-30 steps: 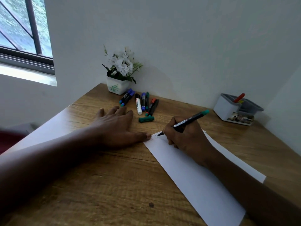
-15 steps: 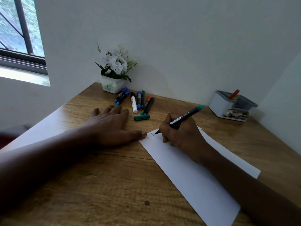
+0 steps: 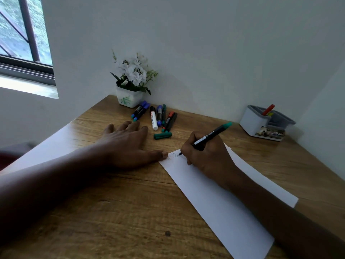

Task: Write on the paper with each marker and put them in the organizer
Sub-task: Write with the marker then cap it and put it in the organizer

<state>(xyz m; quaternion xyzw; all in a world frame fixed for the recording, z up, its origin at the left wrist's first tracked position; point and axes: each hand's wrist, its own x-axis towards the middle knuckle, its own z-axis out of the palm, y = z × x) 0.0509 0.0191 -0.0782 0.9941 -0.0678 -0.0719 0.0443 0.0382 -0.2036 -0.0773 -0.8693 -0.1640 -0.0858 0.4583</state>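
- Writing on the long white sheet of paper (image 3: 214,199), the right hand (image 3: 207,156) grips a thin black marker with a green end (image 3: 211,136). Its tip touches the paper near the far corner.
- The left hand (image 3: 128,144) lies flat with straight fingers on the brown wooden table (image 3: 112,212), left of the paper. Its thumb tip is right at the paper's far corner.
- A loose green cap (image 3: 162,135) lies just past the paper.
- A bunch of colored markers (image 3: 158,116) lies farther past the paper, by the wall.
- The white and gray plastic organizer (image 3: 255,124) sits past the paper's right side, with one red marker (image 3: 267,109) standing in it.
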